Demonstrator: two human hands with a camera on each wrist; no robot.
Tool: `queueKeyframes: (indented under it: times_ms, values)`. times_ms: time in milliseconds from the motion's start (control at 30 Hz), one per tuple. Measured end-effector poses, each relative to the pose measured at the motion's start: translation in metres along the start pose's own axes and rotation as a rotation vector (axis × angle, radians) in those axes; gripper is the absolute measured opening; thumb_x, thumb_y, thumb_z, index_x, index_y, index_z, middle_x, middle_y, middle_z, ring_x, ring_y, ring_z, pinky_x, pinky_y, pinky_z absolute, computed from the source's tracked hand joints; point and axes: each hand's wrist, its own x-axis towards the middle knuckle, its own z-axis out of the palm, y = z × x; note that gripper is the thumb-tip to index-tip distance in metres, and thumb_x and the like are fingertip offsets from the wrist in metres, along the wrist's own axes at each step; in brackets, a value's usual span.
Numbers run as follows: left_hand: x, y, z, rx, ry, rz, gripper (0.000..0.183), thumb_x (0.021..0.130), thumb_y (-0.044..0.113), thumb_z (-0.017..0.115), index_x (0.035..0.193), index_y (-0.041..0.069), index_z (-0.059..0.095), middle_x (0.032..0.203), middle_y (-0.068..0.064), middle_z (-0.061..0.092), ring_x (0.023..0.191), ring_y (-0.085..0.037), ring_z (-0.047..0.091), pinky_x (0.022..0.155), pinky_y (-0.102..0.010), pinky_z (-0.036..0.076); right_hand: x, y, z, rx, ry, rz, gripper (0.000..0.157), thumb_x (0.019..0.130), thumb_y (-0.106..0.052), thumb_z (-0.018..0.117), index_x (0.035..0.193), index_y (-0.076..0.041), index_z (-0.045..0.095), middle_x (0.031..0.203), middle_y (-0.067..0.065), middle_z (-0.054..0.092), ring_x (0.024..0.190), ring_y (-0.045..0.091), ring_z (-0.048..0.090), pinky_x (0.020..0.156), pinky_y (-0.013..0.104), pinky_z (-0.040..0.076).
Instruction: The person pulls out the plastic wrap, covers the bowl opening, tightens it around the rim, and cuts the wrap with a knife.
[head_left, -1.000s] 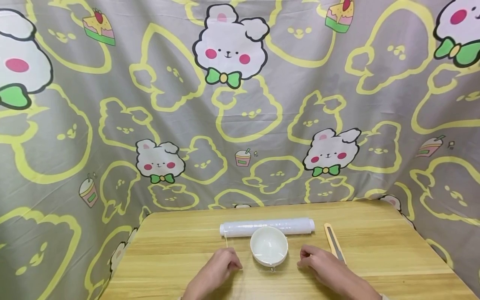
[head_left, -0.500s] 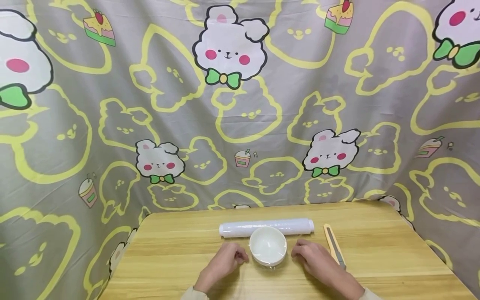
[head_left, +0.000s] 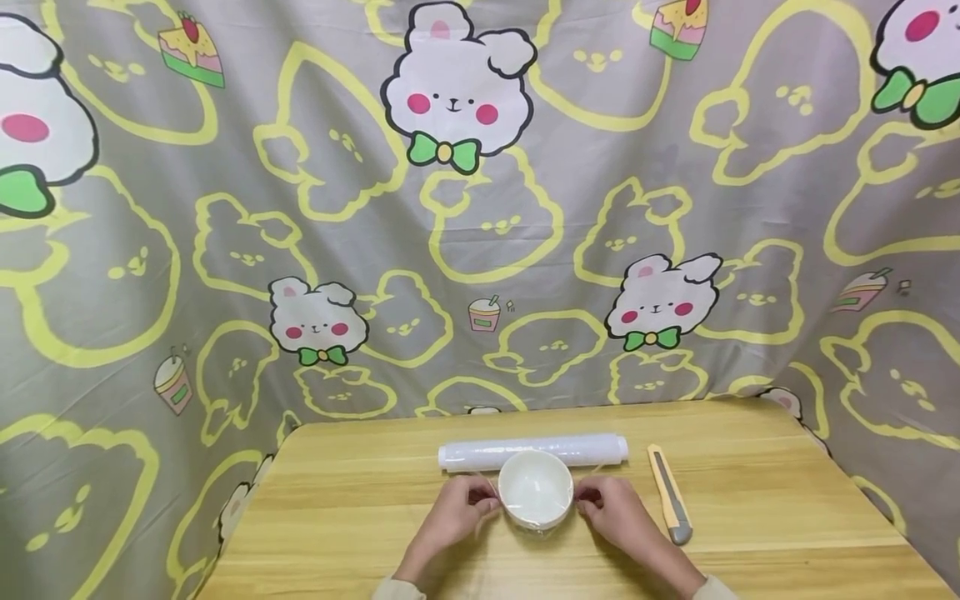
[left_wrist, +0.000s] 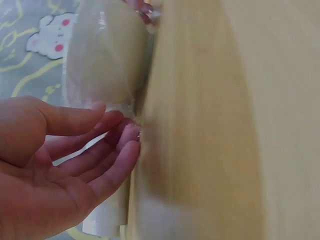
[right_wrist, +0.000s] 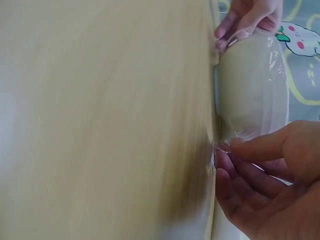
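Observation:
A white bowl (head_left: 536,490) stands upright at the middle of the table, with clear plastic wrap (right_wrist: 272,60) stretched over its mouth and down its sides. At the bowl's left side, my left hand (head_left: 461,504) pinches the loose edge of the wrap between thumb and fingers. On the opposite side my right hand (head_left: 615,508) pinches another bunched edge of the film, seen in the right wrist view close to the tabletop. Both hands are low beside the bowl. The film's far edge behind the bowl is hidden.
Just behind the bowl lies a roll of plastic wrap (head_left: 480,454). A yellow utility knife (head_left: 667,496) with a grey end lies to the right of my right hand. A patterned curtain (head_left: 495,250) hangs behind the wooden table (head_left: 322,508).
Both hands have moved inward and slightly away from me, to the bowl's two sides, where they now pinch the wrap. Bowl, roll and knife stay about where they were.

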Motion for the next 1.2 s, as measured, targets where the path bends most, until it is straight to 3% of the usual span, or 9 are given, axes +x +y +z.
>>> queueKeyframes:
  times_ms: [100,233,333,433,500,633,800,967,1200]
  values:
    - [0.000,0.002,-0.001,-0.127,-0.022,-0.057,0.006,0.096,0.005,0.068,0.097,0.003,0.074,0.097,-0.004,0.071,0.090,-0.015,0.067,0.080,-0.027,0.058,0.001,0.000,0.001,0.114,-0.012,0.056,0.018,0.081,0.009,0.077,0.088,-0.008,0.076,0.087,0.002,0.075,0.077,0.012,0.069,0.069,0.024,0.059]
    - [-0.002,0.005,-0.001,-0.420,-0.054,-0.152,0.016,0.102,-0.003,0.051,0.108,-0.011,0.064,0.109,-0.015,0.068,0.101,-0.024,0.069,0.091,-0.037,0.059,0.002,0.000,0.003,0.299,-0.044,0.158,0.012,0.082,0.009,0.075,0.092,0.002,0.073,0.089,0.011,0.075,0.082,0.019,0.072,0.072,0.022,0.059]
    - [-0.003,0.005,0.001,-0.630,-0.062,-0.227,0.020,0.104,-0.006,0.042,0.117,-0.016,0.054,0.116,-0.018,0.064,0.107,-0.026,0.067,0.097,-0.043,0.056,0.003,0.000,0.003,0.512,-0.084,0.243,0.017,0.083,0.010,0.070,0.099,0.015,0.067,0.093,0.019,0.074,0.085,0.021,0.072,0.074,0.025,0.061]
    - [-0.004,0.004,0.003,-0.757,-0.070,-0.273,0.025,0.104,-0.005,0.041,0.125,-0.017,0.048,0.120,-0.018,0.062,0.109,-0.024,0.065,0.102,-0.046,0.053,0.003,0.001,0.002,0.758,-0.144,0.335,0.029,0.088,0.010,0.063,0.112,0.025,0.058,0.101,0.023,0.073,0.089,0.020,0.071,0.080,0.032,0.062]
    - [-0.005,0.004,0.003,-0.819,-0.094,-0.284,0.030,0.104,-0.004,0.041,0.130,-0.018,0.044,0.122,-0.019,0.060,0.112,-0.024,0.064,0.106,-0.049,0.050,0.002,0.002,0.001,0.917,-0.181,0.412,0.030,0.092,0.008,0.057,0.117,0.026,0.055,0.103,0.021,0.073,0.091,0.020,0.071,0.084,0.037,0.061]
    - [-0.005,0.005,0.004,-0.914,-0.133,-0.296,0.040,0.101,-0.005,0.042,0.138,-0.020,0.038,0.124,-0.018,0.058,0.116,-0.025,0.061,0.111,-0.051,0.044,0.001,0.002,-0.003,1.109,-0.206,0.536,0.027,0.100,-0.002,0.048,0.117,0.015,0.060,0.102,0.015,0.072,0.095,0.023,0.071,0.093,0.041,0.059]
    - [-0.006,0.009,0.009,-1.005,-0.113,-0.329,0.050,0.100,-0.005,0.044,0.145,-0.021,0.031,0.137,-0.031,0.051,0.130,-0.041,0.051,0.115,-0.055,0.038,-0.002,-0.003,-0.006,1.187,-0.207,0.576,0.034,0.105,-0.014,0.041,0.118,0.012,0.058,0.109,0.017,0.067,0.101,0.026,0.067,0.100,0.045,0.055]
    - [-0.009,0.015,0.013,-1.067,-0.037,-0.350,0.057,0.104,0.004,0.044,0.149,-0.022,0.020,0.152,-0.041,0.031,0.144,-0.053,0.029,0.118,-0.061,0.027,-0.004,-0.008,-0.005,1.187,-0.239,0.543,0.039,0.103,-0.011,0.049,0.128,0.018,0.051,0.117,0.019,0.065,0.107,0.026,0.065,0.103,0.043,0.052]
    - [-0.011,0.022,0.020,-1.062,0.028,-0.324,0.060,0.102,0.001,0.053,0.149,-0.022,0.024,0.152,-0.037,0.037,0.141,-0.046,0.040,0.118,-0.055,0.033,-0.007,-0.013,0.001,1.172,-0.246,0.482,0.059,0.100,-0.002,0.059,0.140,0.027,0.027,0.126,0.024,0.058,0.116,0.026,0.062,0.103,0.037,0.052]
